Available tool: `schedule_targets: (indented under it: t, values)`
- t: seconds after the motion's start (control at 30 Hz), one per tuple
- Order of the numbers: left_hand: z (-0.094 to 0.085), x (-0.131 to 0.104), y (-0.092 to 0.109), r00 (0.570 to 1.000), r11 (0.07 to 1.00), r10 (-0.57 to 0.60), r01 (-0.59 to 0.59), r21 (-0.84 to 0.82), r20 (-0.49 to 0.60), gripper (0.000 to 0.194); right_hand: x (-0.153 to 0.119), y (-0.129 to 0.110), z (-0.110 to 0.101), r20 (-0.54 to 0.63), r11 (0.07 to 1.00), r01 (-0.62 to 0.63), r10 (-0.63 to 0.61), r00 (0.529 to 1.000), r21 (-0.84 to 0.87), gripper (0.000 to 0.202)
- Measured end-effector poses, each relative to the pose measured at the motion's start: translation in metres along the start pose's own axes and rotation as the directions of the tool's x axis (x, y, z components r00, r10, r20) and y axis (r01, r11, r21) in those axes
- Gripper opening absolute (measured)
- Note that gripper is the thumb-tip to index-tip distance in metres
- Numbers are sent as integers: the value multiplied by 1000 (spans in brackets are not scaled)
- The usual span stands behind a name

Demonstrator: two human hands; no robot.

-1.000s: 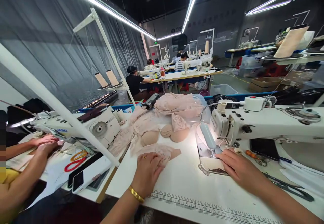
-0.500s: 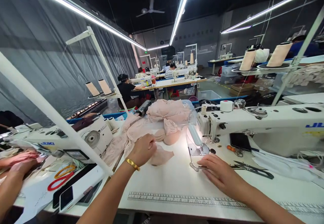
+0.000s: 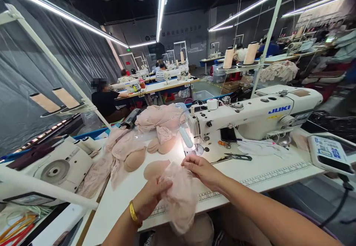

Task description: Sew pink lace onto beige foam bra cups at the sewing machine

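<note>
My left hand [image 3: 150,194], with a gold bracelet at the wrist, grips a thin pale pink piece of fabric [image 3: 180,201] between thumb and fingers. The fabric hangs gathered over the table's front edge. My right hand [image 3: 204,170] pinches the upper right edge of the same piece. Just beyond my left hand lies a beige bra cup [image 3: 154,168], partly covered by the fabric. Farther back are another cup [image 3: 135,160] and a small stack of cups [image 3: 152,146]. The lit needle area of the sewing machine [image 3: 222,120] stands just beyond my right hand.
Pink lace fabric [image 3: 161,116] is heaped at the back. Black thread snips [image 3: 237,157] and a phone [image 3: 228,134] lie right, near white cloth [image 3: 258,147]. A printed ruler [image 3: 250,181] runs along the front edge. Another machine [image 3: 55,168] stands left.
My view has swung right. Both hands have come together over the table's front, and the pink fabric is now lifted between them. My right hand has left the needle plate area.
</note>
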State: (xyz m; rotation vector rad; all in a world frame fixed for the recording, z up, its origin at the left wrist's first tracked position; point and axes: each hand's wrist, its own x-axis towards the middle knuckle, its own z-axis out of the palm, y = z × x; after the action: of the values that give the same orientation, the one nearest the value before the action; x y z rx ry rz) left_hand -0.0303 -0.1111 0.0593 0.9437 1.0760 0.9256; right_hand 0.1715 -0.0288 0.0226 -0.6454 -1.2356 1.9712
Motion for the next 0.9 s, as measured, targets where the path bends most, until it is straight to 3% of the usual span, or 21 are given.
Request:
schedule_targets:
  t: [0.07, 0.2, 0.33, 0.43, 0.53, 0.63, 0.7, 0.77, 0.8, 0.83, 0.9]
  values:
    - [4, 6, -9, 1000, 999, -27, 27, -28, -4, 55, 2, -1, -7, -31, 1000, -16, 17, 999, 11, 55]
    - [11, 16, -12, 985, 995, 75, -84, -48, -155, 53, 3, 8, -20, -29, 997, -40, 38, 999, -61, 67]
    - [12, 18, -13, 933, 973, 183, -217, -78, -310, 54, -3, 21, -26, -21, 951, 16, -23, 1000, -309, 45]
    - [17, 14, -23, 889, 962, 195, -257, -96, -415, 59, -7, 24, -22, -49, 917, 80, -107, 993, -390, 37]
    - [19, 4, -35, 907, 973, 188, -224, -53, -377, 59, -9, 23, -17, -111, 922, 150, -202, 973, -358, 38]
    - [10, -5, -37, 966, 967, 167, -122, 226, -195, 47, -8, 22, -16, -178, 946, 139, -197, 964, -291, 43]
    - [-7, -8, -31, 946, 803, 275, -128, 582, -171, 42, -5, 23, -19, -193, 957, 91, -148, 970, -276, 45]
    - [-32, -4, -25, 850, 446, 507, -114, 888, -145, 27, -1, 24, -24, -198, 956, 61, -121, 973, -286, 47]
    - [-45, -1, -22, 803, 272, 588, -78, 959, -102, 29, 1, 24, -26, -202, 958, 53, -113, 973, -283, 48]
    - [-57, 4, -19, 790, 148, 610, -29, 989, -68, 37, 3, 24, -27, -201, 963, 45, -101, 974, -267, 49]
    - [-76, 12, -12, 798, 58, 599, 36, 998, -63, 42, 5, 23, -29, -193, 972, 36, -82, 978, -230, 51]
